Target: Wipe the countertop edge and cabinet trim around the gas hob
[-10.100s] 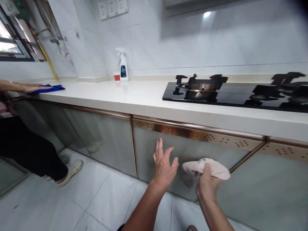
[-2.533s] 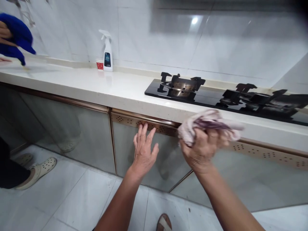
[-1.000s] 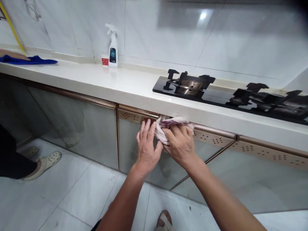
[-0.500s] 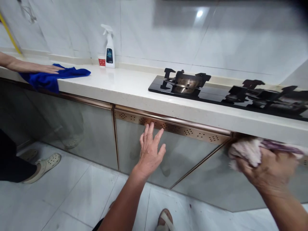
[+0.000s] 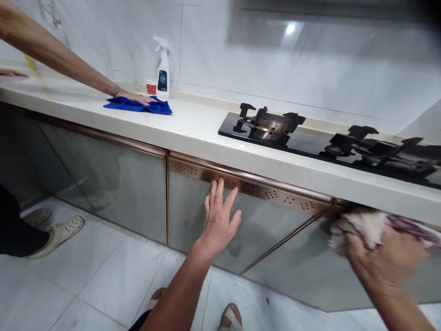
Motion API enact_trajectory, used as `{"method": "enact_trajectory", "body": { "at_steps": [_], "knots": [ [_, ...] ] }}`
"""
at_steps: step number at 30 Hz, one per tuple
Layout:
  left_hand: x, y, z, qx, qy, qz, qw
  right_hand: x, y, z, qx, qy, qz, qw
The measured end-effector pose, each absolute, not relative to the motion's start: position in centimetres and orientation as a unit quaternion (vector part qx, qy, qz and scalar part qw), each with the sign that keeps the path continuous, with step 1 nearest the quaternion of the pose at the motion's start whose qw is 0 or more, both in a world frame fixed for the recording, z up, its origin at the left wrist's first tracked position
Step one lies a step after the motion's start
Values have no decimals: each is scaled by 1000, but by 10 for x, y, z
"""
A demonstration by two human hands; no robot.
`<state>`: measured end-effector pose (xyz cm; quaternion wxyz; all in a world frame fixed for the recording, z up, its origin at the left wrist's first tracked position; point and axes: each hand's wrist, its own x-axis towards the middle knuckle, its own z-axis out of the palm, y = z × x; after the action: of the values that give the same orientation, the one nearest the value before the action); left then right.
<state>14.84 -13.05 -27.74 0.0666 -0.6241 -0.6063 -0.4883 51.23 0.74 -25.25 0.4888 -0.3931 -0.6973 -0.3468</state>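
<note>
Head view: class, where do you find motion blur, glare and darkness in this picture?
In the head view, the right hand and the pale cloth it grips look blurred, while the left hand is sharper; in the head view, a bright glare spot shows on the tiled wall; in the head view, the upper right corner goes black.

pinkish-white and purple fabric cloth (image 5: 361,228) was all scrunched up, kinda blurry, up at the top of the smooth grey right-hand cabinet door (image 5: 317,262), coppery metal strip with punched holes (image 5: 255,189) was pretty shiny, ran along the glossy grey middle door (image 5: 258,220)
</note>
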Motion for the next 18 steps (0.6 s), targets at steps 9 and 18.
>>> {"method": "enact_trajectory", "body": {
  "at_steps": [9, 18],
  "knots": [
    [136, -138, -269, -592, -592, -544, 52, 298, -41, -252, -266, -780, -373, 427],
    [105, -138, -263, -308, -620, -722, 14, 173, -69, -216, -182, -844, -328, 383]
  ]
}}
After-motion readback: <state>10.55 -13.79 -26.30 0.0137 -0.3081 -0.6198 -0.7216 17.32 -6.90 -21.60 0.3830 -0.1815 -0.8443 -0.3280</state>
